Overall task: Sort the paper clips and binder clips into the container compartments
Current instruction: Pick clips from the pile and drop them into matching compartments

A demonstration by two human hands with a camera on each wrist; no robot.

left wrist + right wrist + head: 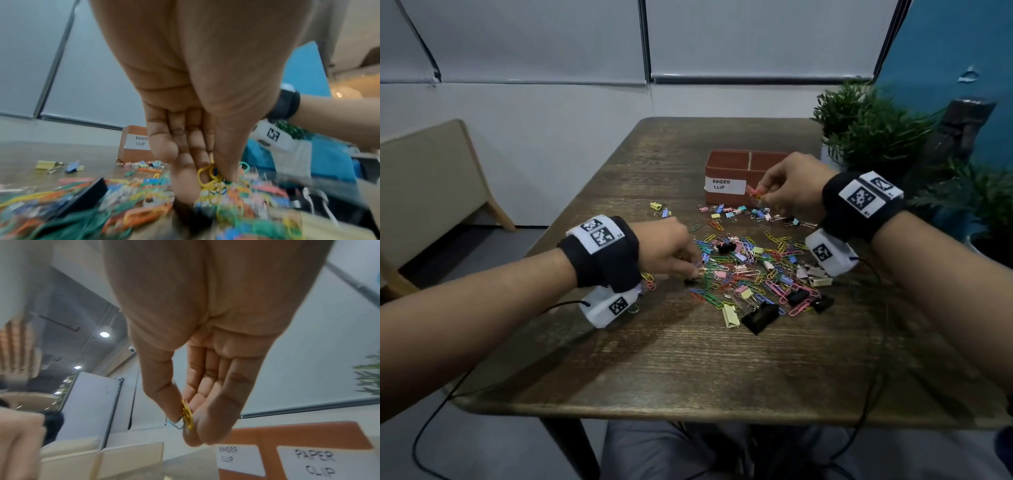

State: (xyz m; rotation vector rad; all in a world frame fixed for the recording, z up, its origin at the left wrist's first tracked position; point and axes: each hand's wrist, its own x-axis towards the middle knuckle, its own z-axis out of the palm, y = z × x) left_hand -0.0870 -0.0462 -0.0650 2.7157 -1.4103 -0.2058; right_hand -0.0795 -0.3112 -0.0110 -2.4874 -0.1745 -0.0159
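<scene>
A mixed pile of coloured paper clips and binder clips (750, 270) lies mid-table. Behind it stands a brown two-compartment container (726, 164), labelled BINDER CLIP (236, 457) on the left and PAPER CLIP (316, 464) on the right. My left hand (697, 269) is low at the pile's left edge and pinches a bunch of yellow paper clips (207, 175) between thumb and fingers. My right hand (758, 192) is raised in front of the container, below its rim. It pinches yellow paper clips (187, 414) at the fingertips.
Small pastel binder clips (736, 210) line the container's front; two more (659, 207) lie apart to the left. A big black binder clip (760, 317) and a cream one (730, 315) sit nearest me. Potted plants (876, 130) crowd the right edge, a chair (424, 185) stands left.
</scene>
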